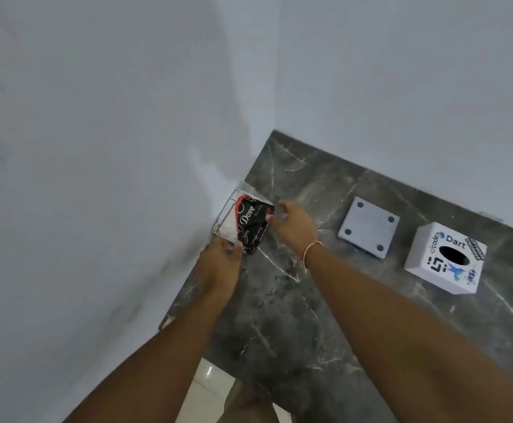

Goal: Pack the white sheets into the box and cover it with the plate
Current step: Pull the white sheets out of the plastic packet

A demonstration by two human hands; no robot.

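Observation:
A plastic pack of white sheets [243,222], black and white with "Dove" printed on it, leans by the wall at the counter's left edge. My left hand [221,261] grips its near corner. At the pack's right side my right hand [292,222] touches it with fingers spread; whether it grips is unclear. A white box [446,257] with stickers and an oval hole on top stands at the right. Between my right hand and the box lies a flat grey square plate [368,228] with four corner holes.
The dark marble counter [295,315] runs from the wall corner toward the right. White walls close it in on the left and behind. A pale tiled floor [209,389] shows below the counter's near edge.

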